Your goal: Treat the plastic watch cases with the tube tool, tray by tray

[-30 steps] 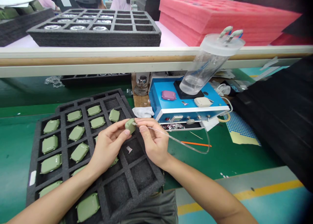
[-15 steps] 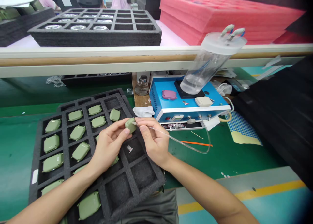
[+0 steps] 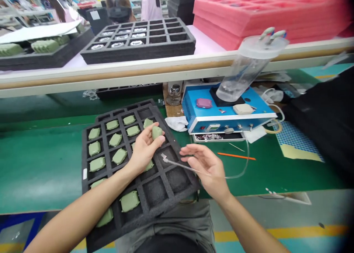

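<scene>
My left hand [image 3: 145, 146] is closed around a small green plastic housing [image 3: 156, 132], pinched between thumb and fingers above the black foam tray [image 3: 155, 190]. To its right, my right hand [image 3: 206, 168] is open, palm turned inward with the fingers loosely apart. A thin clear tube [image 3: 182, 166] passes by the thumb of that hand, and its tip rests over a tray compartment. At the tip is a tiny silvery piece [image 3: 163, 156]; whether they touch I cannot tell. More green housings [image 3: 119, 156] sit in other compartments, some hidden by my left arm.
Behind the tray stands a blue dispenser box [image 3: 232, 120] bearing a clear cylinder [image 3: 240, 72], a purple housing [image 3: 204, 103] and a beige housing [image 3: 243, 109]. An orange stick [image 3: 236, 156] lies on the green bench. Above runs a shelf edge [image 3: 124, 74] with foam trays; people are beyond.
My right hand has let go of the tube and moved right, away from the green housing. The tube's tip now lies over the tray. The view has shifted left.
</scene>
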